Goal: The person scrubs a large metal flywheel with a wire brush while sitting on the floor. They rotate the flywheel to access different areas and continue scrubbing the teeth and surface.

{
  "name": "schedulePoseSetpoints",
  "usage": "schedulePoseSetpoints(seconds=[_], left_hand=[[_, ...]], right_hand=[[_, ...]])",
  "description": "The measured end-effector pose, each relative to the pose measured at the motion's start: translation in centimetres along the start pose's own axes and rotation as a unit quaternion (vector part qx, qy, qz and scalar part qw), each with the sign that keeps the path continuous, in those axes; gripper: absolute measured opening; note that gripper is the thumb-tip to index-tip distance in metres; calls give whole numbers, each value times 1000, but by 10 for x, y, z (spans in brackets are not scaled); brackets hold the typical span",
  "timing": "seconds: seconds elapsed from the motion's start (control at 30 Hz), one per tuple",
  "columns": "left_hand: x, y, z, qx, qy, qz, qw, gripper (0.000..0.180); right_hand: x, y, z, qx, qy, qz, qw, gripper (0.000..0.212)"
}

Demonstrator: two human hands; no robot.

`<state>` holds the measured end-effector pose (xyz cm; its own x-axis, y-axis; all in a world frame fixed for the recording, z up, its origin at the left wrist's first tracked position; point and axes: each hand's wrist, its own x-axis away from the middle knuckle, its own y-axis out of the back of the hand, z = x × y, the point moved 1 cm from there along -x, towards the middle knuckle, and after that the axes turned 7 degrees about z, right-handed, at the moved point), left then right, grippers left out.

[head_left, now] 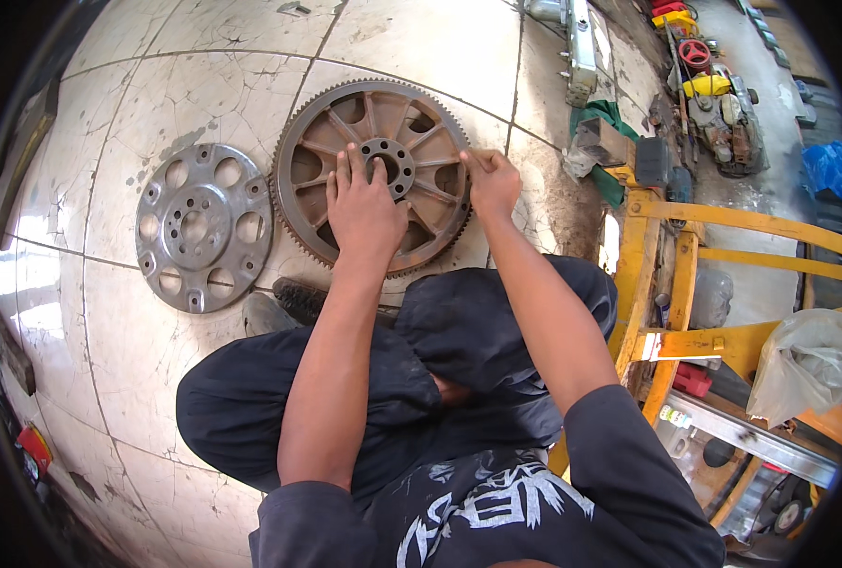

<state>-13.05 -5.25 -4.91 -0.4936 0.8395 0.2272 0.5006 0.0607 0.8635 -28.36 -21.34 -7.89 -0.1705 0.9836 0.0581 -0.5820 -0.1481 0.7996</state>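
A rusty brown flywheel (428, 218) with a toothed rim and radial ribs lies on the tiled floor before me. Fingers stretched out, my left hand (366, 210) rests over its ribs beside the bolt-holed hub, with nothing gripped. At the right edge my right hand (495, 186) has its fingers curled and the thumb pressed in against the toothed rim. To the left of the flywheel a grey metal disc (238, 189) lies flat, close to the teeth. It has large round openings and smaller bolt holes.
A yellow metal frame (631, 275) stands close on my right, with a clear plastic bag (807, 364) on it. Beyond it are a green cloth (610, 118), a silver metal part (580, 57) and a greasy machine part (728, 128). My crossed legs (506, 312) sit just behind the flywheel.
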Motion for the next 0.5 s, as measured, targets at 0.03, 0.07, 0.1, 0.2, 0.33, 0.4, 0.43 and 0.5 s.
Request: schedulePoseSetpoints(seconds=[0.03, 0.07, 0.1, 0.2, 0.33, 0.4, 0.43, 0.5], left_hand=[[-1, 1, 0, 2, 3, 4, 1000, 78], [0, 2, 0, 5, 3, 9, 1000, 78], [0, 3, 1, 8, 4, 14, 1000, 78], [1, 3, 2, 0, -2, 27, 1000, 77], [3, 3, -4, -8, -13, 47, 999, 82], [2, 0, -5, -2, -1, 34, 999, 86], [1, -1, -5, 0, 5, 27, 1000, 88], [-1, -4, -5, 28, 4, 15, 1000, 92]], right_hand=[[9, 0, -9, -14, 10, 7, 1000, 27], [16, 2, -11, -28, 18, 15, 999, 28], [16, 3, -11, -40, 13, 11, 999, 28], [12, 2, 0, -69, 1, 1, 998, 29], [-5, -2, 11, -74, 3, -10, 997, 30], [-4, -5, 9, -37, 18, -6, 999, 29], [6, -5, 4, 1, 33, 2, 999, 29], [11, -4, -10, 5, 53, 4, 999, 28]])
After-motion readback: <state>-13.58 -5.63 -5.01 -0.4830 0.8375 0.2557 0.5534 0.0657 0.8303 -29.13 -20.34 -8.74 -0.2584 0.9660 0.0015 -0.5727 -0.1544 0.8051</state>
